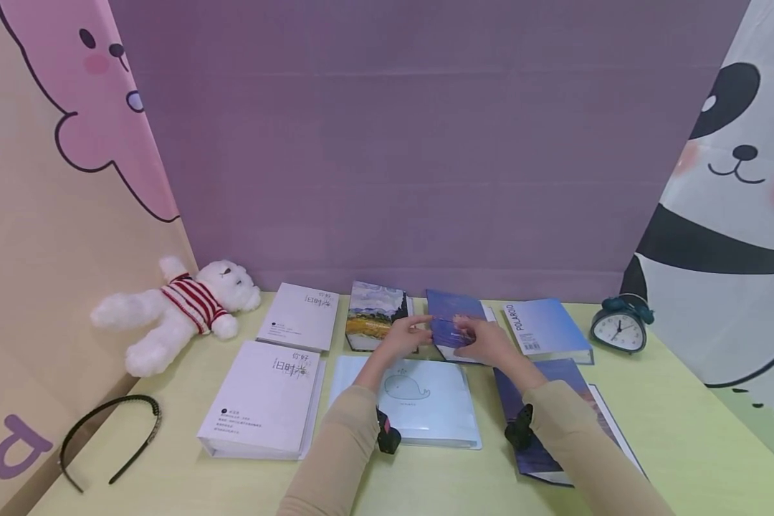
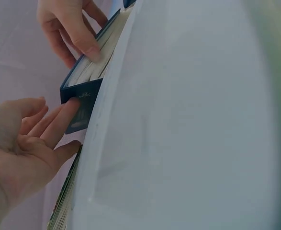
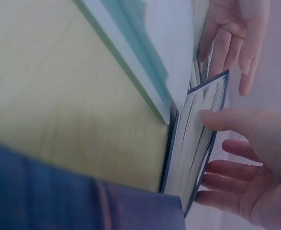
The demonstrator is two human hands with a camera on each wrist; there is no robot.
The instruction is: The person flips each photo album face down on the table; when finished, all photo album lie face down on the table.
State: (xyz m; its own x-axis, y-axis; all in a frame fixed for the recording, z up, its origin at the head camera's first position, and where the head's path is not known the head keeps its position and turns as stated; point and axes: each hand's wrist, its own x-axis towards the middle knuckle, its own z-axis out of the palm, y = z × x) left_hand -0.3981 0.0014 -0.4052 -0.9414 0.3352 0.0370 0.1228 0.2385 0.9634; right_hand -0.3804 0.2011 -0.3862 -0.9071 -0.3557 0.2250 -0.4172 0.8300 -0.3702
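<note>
A small dark blue photo album (image 1: pixel 448 304) lies in the back row, between both hands. My left hand (image 1: pixel 401 338) reaches its left side; in the left wrist view the extended fingers (image 2: pixel 59 125) touch the album's spine (image 2: pixel 85 108). The right hand (image 1: pixel 490 344) holds the album from the near right. Its thumb (image 3: pixel 216 120) rests against the page edges (image 3: pixel 190 132), while the other fingers reach over the cover. Just left of it is an album with a painted landscape (image 1: pixel 377 315). In front lies a pale blue album with a whale drawing (image 1: pixel 419 408).
Two white albums (image 1: pixel 258 401) lie at left, one behind the other. A light blue POLAROID album (image 1: pixel 545 326) and an alarm clock (image 1: pixel 619 331) stand at back right. A larger dark blue album (image 1: pixel 557 369) lies under the right forearm. A teddy bear (image 1: pixel 193 304) and headband (image 1: pixel 112 401) are far left.
</note>
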